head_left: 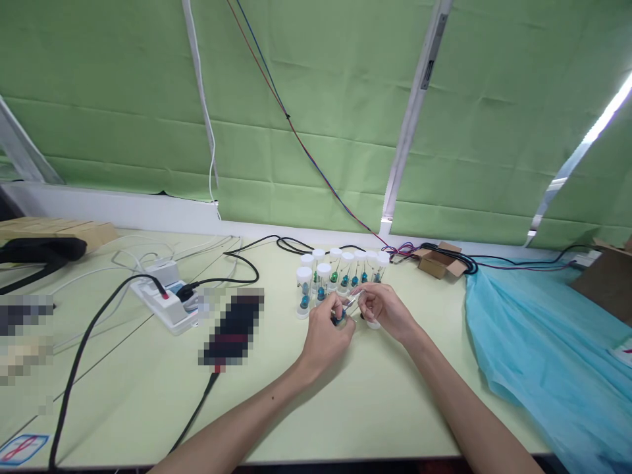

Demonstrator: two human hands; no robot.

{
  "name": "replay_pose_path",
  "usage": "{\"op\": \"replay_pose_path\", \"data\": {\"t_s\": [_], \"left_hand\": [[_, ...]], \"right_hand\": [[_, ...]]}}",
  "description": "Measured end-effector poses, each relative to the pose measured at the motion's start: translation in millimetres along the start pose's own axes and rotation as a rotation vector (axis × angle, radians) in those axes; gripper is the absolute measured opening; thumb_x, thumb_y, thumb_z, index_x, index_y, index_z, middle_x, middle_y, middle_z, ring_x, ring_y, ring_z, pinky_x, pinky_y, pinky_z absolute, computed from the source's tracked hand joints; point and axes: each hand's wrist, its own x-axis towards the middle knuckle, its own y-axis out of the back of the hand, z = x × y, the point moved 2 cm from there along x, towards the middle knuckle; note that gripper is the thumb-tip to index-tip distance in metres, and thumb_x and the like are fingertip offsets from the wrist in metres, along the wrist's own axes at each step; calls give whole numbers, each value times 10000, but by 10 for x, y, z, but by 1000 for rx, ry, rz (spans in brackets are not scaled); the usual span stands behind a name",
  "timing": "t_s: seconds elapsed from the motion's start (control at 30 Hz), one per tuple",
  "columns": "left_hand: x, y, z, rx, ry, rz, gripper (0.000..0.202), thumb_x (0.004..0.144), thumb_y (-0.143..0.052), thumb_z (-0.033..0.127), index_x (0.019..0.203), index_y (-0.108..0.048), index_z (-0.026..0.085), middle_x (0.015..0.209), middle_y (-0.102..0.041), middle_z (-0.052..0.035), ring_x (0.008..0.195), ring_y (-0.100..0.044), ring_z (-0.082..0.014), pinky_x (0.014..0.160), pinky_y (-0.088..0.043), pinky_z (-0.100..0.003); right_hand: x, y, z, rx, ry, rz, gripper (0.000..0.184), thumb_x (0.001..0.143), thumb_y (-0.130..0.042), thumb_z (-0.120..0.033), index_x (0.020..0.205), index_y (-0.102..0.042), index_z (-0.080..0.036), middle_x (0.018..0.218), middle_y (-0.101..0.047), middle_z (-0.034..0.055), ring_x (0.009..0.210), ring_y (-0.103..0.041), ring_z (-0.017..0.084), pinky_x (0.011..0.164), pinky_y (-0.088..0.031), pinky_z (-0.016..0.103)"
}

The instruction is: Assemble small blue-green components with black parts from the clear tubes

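Now, both hands meet mid-counter [345, 395], fingertips nearly touching. The left hand [326, 329] is curled tight on a blue piece [338, 320], while the right hand [385, 308] pinches one clear vial [353, 301], tilted between them. A white cap [374, 324] lies on the counter just under the right hand, so this vial looks open. Right behind, roughly ten capped vials [340, 273] stand upright in a huddle, each with a blue or green bead on a thin stem inside. By my read, most are closed up, and this one not yet.
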Motion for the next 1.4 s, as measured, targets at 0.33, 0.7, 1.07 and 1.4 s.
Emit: {"op": "replay_pose_path", "data": {"t_s": [0.33, 0.7, 1.07, 1.4], "left_hand": [[3, 3, 2, -13, -1, 21, 251, 669, -511, 97, 648, -296, 225, 741, -583, -5, 844, -597, -192, 648, -389, -270], [16, 21, 2, -77, 10, 10, 270, 646, -519, 94, 646, -284, 226, 731, -575, 2, 885, -624, -208, 657, -397, -268], [14, 18, -20, -73, 3, -19, 275, 634, -518, 95, 639, -279, 229, 726, -591, -4, 871, -625, -211, 666, -420, -279], [44, 101, 59, -160, 7, 145, 284, 696, -560, 127, 664, -298, 233, 809, -617, -16, 970, -636, -211, 785, -472, -304]], "right_hand": [[-14, 16, 1, -4, 13, -40, 199, 770, -660, -314, 809, -712, -125, 548, -580, -7, 391, -441, 66, 364, -328, 182], [-25, -3, -9, 9, -18, -30, 172, 723, -694, -282, 795, -705, -126, 533, -594, -9, 380, -442, 62, 357, -316, 179], [-18, 48, 10, -28, -26, -4, 145, 671, -695, -253, 770, -682, -148, 496, -569, -21, 370, -407, 62, 344, -252, 168], [-27, -32, -36, -67, 129, 66, 229, 776, -660, -385, 852, -655, -169, 506, -522, -44, 392, -374, 68, 404, -295, 208]]}}
